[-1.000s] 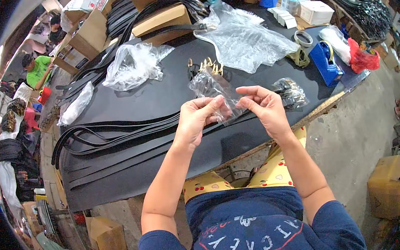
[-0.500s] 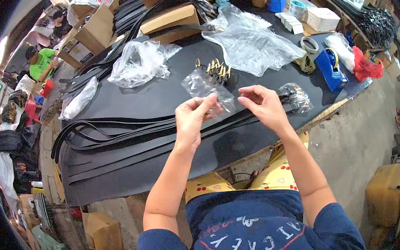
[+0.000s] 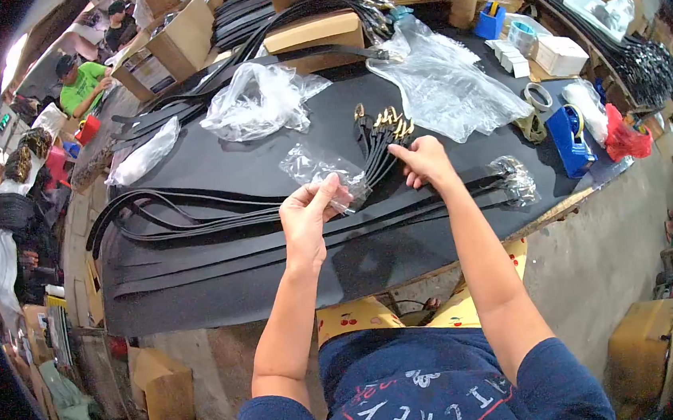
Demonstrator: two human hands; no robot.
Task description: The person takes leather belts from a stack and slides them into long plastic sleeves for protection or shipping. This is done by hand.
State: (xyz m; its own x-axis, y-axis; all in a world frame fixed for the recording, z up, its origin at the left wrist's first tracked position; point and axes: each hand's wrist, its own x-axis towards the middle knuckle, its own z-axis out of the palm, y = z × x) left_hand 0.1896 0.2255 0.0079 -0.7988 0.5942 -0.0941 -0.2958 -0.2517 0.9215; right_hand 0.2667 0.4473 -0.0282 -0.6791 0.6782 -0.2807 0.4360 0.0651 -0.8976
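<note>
A small clear plastic bag [image 3: 325, 169] is pinched between the thumb and fingers of my left hand [image 3: 305, 217]. The bag hangs over a bundle of black belts [image 3: 184, 210] that lies folded across the table. Gold-coloured buckles [image 3: 393, 121] cluster at the bundle's right end. My right hand [image 3: 428, 162] is at the straps just below these buckles, one finger stretched toward them and the others partly curled, with a gap between. Close to its right lie more belts, their buckle ends wrapped in clear plastic [image 3: 517, 182].
Loose plastic bags [image 3: 263, 100] and a large clear sheet [image 3: 449, 80] lie farther back on the black tabletop [image 3: 198, 274]. A blue tape dispenser [image 3: 569, 142] stands near the right edge. Cardboard boxes [image 3: 317, 32] line the back. A person in green [image 3: 84, 88] sits at far left.
My right hand has moved up from beside the bag to the buckle ends of the belts. My left hand, still holding the bag, has shifted slightly left and down.
</note>
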